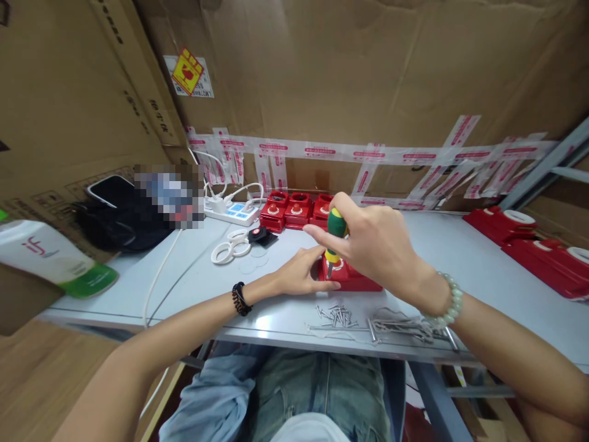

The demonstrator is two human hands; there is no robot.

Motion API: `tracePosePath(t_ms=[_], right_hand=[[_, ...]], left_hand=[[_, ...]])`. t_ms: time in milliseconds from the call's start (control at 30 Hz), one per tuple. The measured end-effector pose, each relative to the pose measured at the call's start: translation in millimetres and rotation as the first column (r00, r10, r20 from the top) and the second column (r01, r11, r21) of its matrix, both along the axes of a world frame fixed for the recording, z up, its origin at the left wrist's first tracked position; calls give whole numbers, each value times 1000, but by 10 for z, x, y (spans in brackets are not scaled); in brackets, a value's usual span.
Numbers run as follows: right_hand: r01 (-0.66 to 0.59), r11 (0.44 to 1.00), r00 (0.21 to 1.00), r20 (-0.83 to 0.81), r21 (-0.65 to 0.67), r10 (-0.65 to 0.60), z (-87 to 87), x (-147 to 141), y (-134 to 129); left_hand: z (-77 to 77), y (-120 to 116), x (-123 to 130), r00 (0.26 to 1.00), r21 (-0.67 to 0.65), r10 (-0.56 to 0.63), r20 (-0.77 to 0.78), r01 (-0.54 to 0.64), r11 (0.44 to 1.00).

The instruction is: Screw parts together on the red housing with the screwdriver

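My right hand (377, 245) is closed around the green and yellow handle of a screwdriver (338, 224). The tool stands nearly upright, its short metal shaft pointing down at a red plastic housing (363, 282) with a white ring on top. Whether the tip sits in a screw I cannot make out. From the left, my left hand (299, 273) grips this housing, with the thumb along its front side and the fingers partly hidden behind it. Just in front of the housing lies a loose pile of silver screws (339, 316).
Several red housings (297, 212) stand at the back beside a white power strip (232, 212). White rings (223, 253) and clear discs lie left. Metal rods and strings (405, 328) lie along the front edge. More red units (543, 264) stand right; a bottle (50, 258) leans left.
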State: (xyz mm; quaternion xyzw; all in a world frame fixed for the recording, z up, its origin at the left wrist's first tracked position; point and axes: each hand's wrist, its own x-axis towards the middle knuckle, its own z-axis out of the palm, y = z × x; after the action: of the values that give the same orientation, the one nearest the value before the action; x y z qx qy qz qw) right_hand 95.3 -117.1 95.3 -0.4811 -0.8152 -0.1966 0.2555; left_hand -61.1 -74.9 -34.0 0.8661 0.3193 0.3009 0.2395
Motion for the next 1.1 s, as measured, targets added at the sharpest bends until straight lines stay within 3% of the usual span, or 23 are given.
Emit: tracePosePath(t_ms=[100,233,300,400,467,533,633,700,800,900,1000,1100], right_hand=[[83,993,987,142,-79,-71,132,-99,-29],[-127,978,972,174,-166,156,223,-75,5],[-257,931,940,156,-258,303,281,11,33],[-423,787,853,95,-450,513,402,165,54],[-418,748,839,97,-515,536,459,236,54],[-335,813,872,171,-475,459,460,249,55],[-226,948,924,257,-226,282,365,169,80],[-200,974,943,248,-108,221,294,97,107],[-253,959,931,237,-130,278,273,59,127],[-399,884,849,266,-245,457,366,123,103],[-434,827,782,307,-356,543,479,194,51],[-396,852,806,315,-343,501,508,197,8]], left_hand=[[23,-4,-1,1000,-5,6,-21,-6,1000],[34,-13,3,999,-8,39,-18,-39,999],[35,-20,9,998,-30,57,-24,-58,998],[42,-31,16,997,-41,67,-35,-68,997],[49,-33,16,998,-20,57,-30,-58,998],[54,-30,13,999,0,36,-22,-36,999],[55,-22,10,1000,16,20,-9,-20,1000],[51,-18,11,1000,13,19,2,-20,1000],[38,-15,16,1000,-8,15,1,-15,1000],[18,-9,17,999,2,44,-27,-44,999],[4,-3,16,998,28,62,-32,-61,998],[8,-2,13,998,22,52,-29,-51,998]])
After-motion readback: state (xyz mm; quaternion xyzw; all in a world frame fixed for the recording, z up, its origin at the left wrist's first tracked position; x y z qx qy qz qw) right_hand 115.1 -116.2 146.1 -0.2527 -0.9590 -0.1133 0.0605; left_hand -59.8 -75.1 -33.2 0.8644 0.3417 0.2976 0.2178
